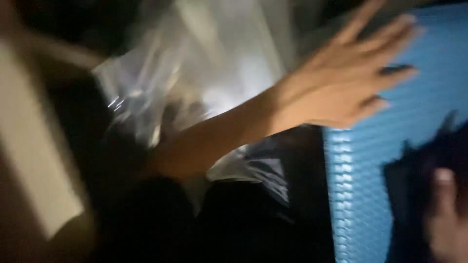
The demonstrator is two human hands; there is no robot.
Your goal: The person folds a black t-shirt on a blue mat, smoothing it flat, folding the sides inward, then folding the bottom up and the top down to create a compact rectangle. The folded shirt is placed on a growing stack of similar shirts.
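Observation:
The view is dim and heavily blurred. My left hand [353, 83] reaches up to the right with its fingers spread and holds nothing. Its fingertips lie over the edge of a blue ribbed surface [370, 195]. My right hand [446, 214] shows at the bottom right corner, with its thumb pressed on a dark item [419, 170] that it grips over the blue surface. I cannot tell what the dark item is. Under my left forearm lies crumpled clear plastic [214, 63].
A pale flat panel [34, 146] runs along the left side. Dark shapes [234, 219] fill the bottom middle, too dim to identify. A strip of grey fabric or plastic [265, 168] shows beside the blue surface.

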